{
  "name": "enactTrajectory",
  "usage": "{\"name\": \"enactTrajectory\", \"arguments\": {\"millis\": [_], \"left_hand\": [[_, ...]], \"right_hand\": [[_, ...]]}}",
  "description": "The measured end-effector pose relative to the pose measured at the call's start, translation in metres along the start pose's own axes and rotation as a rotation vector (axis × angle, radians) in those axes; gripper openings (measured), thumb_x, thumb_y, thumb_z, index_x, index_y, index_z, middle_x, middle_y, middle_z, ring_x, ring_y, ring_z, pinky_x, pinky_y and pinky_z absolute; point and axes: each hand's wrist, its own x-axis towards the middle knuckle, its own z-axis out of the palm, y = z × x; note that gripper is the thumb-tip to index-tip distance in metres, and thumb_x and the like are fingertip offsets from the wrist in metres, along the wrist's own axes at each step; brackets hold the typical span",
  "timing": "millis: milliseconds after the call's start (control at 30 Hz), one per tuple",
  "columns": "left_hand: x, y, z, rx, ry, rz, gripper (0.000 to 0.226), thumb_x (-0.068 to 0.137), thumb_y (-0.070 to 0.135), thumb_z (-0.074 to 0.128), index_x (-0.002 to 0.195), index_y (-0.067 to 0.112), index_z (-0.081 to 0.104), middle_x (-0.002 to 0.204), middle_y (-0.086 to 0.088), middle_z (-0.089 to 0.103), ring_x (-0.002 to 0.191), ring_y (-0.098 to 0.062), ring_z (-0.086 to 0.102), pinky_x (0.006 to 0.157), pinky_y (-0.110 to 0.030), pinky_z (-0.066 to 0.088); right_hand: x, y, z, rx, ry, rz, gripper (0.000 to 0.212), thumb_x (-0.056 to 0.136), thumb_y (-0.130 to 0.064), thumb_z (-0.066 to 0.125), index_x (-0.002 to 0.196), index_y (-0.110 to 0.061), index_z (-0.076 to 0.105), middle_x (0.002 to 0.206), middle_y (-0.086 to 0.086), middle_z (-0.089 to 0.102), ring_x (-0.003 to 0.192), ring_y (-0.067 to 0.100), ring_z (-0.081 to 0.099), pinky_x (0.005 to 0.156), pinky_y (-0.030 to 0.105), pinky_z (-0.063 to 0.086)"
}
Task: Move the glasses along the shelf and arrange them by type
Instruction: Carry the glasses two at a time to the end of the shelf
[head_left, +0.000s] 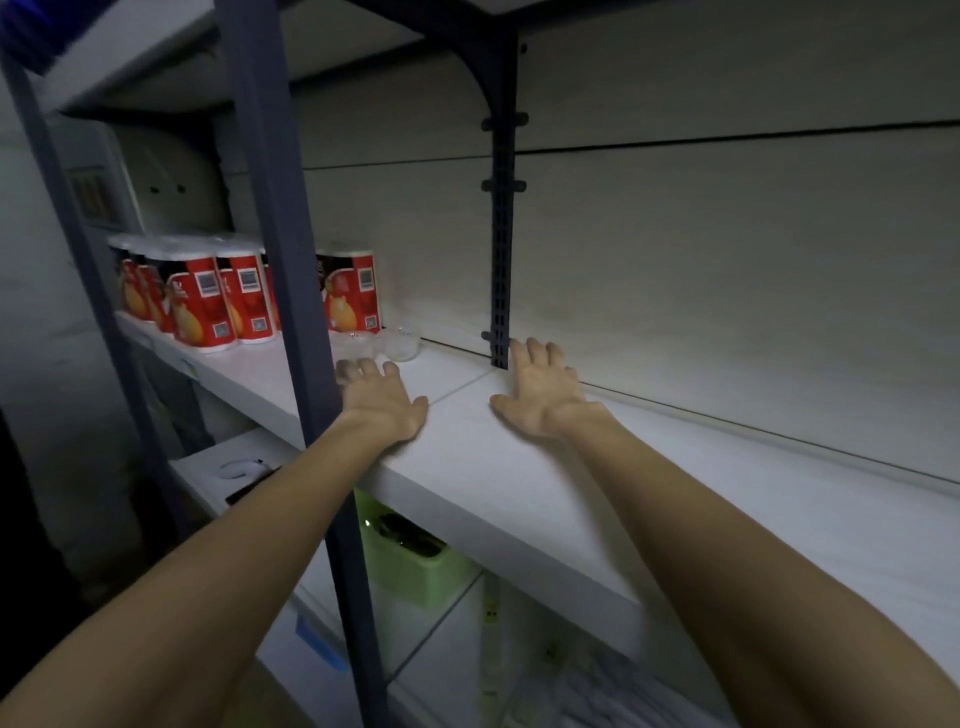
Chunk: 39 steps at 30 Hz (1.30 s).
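Two small clear glasses stand on the white shelf (519, 478) near the back wall: one (402, 343) further right and one (356, 343) to its left, both hard to make out in the dim light. My left hand (382, 400) lies flat on the shelf with fingers spread, its fingertips just short of the glasses. My right hand (543, 389) also rests palm down with fingers apart, to the right of the glasses, near the dark upright bracket (501, 234). Neither hand holds anything.
Red packs of paper rolls (218, 296) stand at the shelf's left end. A dark blue post (291, 260) crosses in front of my left arm. On the shelf below sit a green box (410, 556) and a white plate (241, 470).
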Motion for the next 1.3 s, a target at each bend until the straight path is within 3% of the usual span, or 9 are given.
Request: {"name": "enactTrajectory", "arguments": {"millis": [133,333,467,633,767,900,1033,1167,1300], "left_hand": [[0.009,-0.004,0.002,0.036,0.123,0.094,0.054,0.101,0.046,0.041,0.139,0.010,0.052,0.144,-0.017,0.049,0.131,-0.034,0.042,0.105,-0.045,0.037],[0.015,0.001,0.009,-0.359,0.246,0.234,0.048,0.095,0.028,0.059,0.140,0.010,0.053,0.138,-0.016,0.057,0.128,-0.036,0.046,0.100,-0.043,0.043],[0.014,-0.001,0.011,-0.467,0.199,0.293,0.057,0.094,0.033,0.065,0.146,0.017,0.048,0.142,-0.011,0.052,0.124,-0.037,0.054,0.095,-0.044,0.047],[0.013,-0.004,0.014,-0.514,0.157,0.344,0.061,0.091,0.045,0.068,0.144,0.023,0.047,0.140,-0.013,0.051,0.118,-0.039,0.058,0.092,-0.043,0.049],[0.011,-0.004,0.009,-0.659,0.058,0.360,0.077,0.083,0.055,0.076,0.146,0.024,0.045,0.141,-0.010,0.060,0.125,-0.037,0.057,0.094,-0.038,0.046],[-0.005,-0.001,0.008,-0.758,0.061,0.425,0.075,0.085,0.053,0.077,0.144,0.019,0.047,0.139,-0.009,0.061,0.123,-0.034,0.058,0.090,-0.034,0.042],[-0.028,0.004,0.002,-0.923,0.138,0.504,0.073,0.086,0.047,0.079,0.146,0.021,0.047,0.145,-0.003,0.058,0.128,-0.030,0.055,0.097,-0.036,0.042],[-0.068,0.025,-0.017,-1.177,0.236,0.520,0.064,0.075,0.050,0.086,0.128,0.025,0.059,0.126,0.006,0.066,0.119,-0.021,0.060,0.099,-0.039,0.050],[-0.131,0.062,-0.028,-1.448,0.279,0.520,0.058,0.072,0.052,0.086,0.117,0.029,0.059,0.114,0.014,0.066,0.111,-0.014,0.063,0.097,-0.038,0.053]], "right_hand": [[0.013,-0.003,0.002,-0.160,0.116,-0.032,0.079,0.090,-0.040,0.061,0.156,-0.015,0.026,0.148,0.011,0.042,0.133,0.035,0.039,0.104,0.045,0.040],[0.020,0.002,0.003,-0.160,0.148,0.071,0.070,0.083,-0.045,0.072,0.138,-0.011,0.046,0.136,0.015,0.042,0.123,0.034,0.046,0.089,0.042,0.049],[0.018,0.005,0.004,-0.033,0.135,0.209,0.071,0.081,-0.048,0.074,0.135,-0.013,0.046,0.131,0.015,0.047,0.116,0.036,0.053,0.088,0.041,0.050],[0.011,0.004,0.006,0.025,0.109,0.226,0.050,0.087,-0.026,0.066,0.133,-0.013,0.049,0.127,0.014,0.050,0.116,0.037,0.053,0.086,0.037,0.044],[-0.001,0.006,-0.006,0.146,0.062,0.287,0.046,0.082,-0.036,0.074,0.122,-0.020,0.057,0.120,0.010,0.054,0.105,0.031,0.056,0.085,0.033,0.044],[-0.019,0.012,-0.015,0.245,0.070,0.323,0.042,0.080,-0.035,0.076,0.115,-0.021,0.058,0.113,0.005,0.061,0.103,0.026,0.058,0.078,0.029,0.042],[-0.055,0.014,-0.028,0.257,0.205,0.360,0.067,0.076,-0.031,0.079,0.134,-0.016,0.050,0.129,0.010,0.052,0.111,0.033,0.059,0.091,0.033,0.048],[-0.109,0.024,-0.049,0.347,0.415,0.327,0.066,0.075,-0.029,0.078,0.133,-0.013,0.049,0.128,0.008,0.056,0.110,0.029,0.060,0.090,0.036,0.050],[-0.188,0.042,-0.073,0.439,0.656,0.281,0.062,0.075,-0.031,0.077,0.131,-0.018,0.053,0.122,0.001,0.059,0.105,0.016,0.059,0.091,0.036,0.051]]}}
